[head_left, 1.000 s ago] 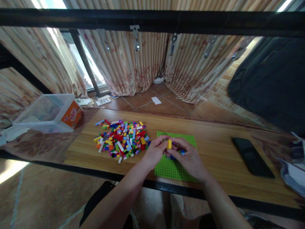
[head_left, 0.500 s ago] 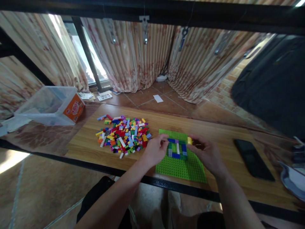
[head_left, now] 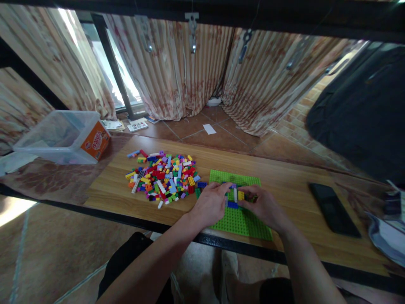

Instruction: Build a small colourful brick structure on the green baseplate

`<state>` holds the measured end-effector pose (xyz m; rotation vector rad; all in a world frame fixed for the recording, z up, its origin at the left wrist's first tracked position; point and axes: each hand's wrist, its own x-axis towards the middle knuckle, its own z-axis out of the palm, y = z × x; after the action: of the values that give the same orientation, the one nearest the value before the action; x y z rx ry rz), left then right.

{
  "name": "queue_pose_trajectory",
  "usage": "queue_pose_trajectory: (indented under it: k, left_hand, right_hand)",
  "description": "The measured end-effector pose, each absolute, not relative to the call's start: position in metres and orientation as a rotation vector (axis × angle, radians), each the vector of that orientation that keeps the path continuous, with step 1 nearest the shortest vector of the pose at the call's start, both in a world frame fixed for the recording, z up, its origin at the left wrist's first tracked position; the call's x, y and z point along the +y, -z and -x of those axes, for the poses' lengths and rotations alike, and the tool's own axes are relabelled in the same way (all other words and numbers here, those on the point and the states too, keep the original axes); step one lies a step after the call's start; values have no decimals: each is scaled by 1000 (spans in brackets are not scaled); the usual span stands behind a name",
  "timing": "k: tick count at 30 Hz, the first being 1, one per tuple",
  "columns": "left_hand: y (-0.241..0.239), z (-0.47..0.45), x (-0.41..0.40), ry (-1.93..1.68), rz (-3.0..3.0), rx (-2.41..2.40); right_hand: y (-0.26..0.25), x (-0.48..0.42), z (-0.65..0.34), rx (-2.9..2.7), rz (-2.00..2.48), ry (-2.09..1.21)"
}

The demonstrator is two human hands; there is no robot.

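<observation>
My right hand (head_left: pixel 264 205) pinches a yellow brick (head_left: pixel 241 196) between thumb and fingers, at the right side of a low rectangular brick structure. This structure, with a dark blue brick (head_left: pixel 232 205) along its near side and a white brick (head_left: pixel 235 195) inside, stands on a bright green baseplate (head_left: pixel 243 223). My left hand (head_left: pixel 211 203) lies against the structure's left side, fingers stretched forward and covering part of it. Just left of the baseplate sits a loose dark blue brick (head_left: pixel 201 185), with a green brick (head_left: pixel 198 193) nearer me.
A heap of mixed coloured bricks (head_left: pixel 167 177) covers the left part of the wooden table (head_left: pixel 114 190). At the right lies a black phone (head_left: pixel 333 209). A clear plastic box (head_left: pixel 60 139) with an orange label stands beyond the table's left end. Metal clips (head_left: pixel 192 33) hang overhead.
My right hand has moved left with the yellow brick, from beside the structure to over its right side. My left hand has shifted slightly and now covers more of the structure's left side.
</observation>
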<state>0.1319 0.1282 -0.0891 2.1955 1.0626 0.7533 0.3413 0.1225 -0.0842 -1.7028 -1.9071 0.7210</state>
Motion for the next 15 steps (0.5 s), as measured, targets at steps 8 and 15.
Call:
queue_pose_trajectory:
  k: [8, 15]
  left_hand:
    - [89, -134, 127, -694, -2222, 1064]
    - [89, -134, 126, -659, -2243, 1055]
  right_hand:
    - [86, 126, -340, -1917, 1739, -713]
    - [90, 129, -341, -1898, 1727, -745]
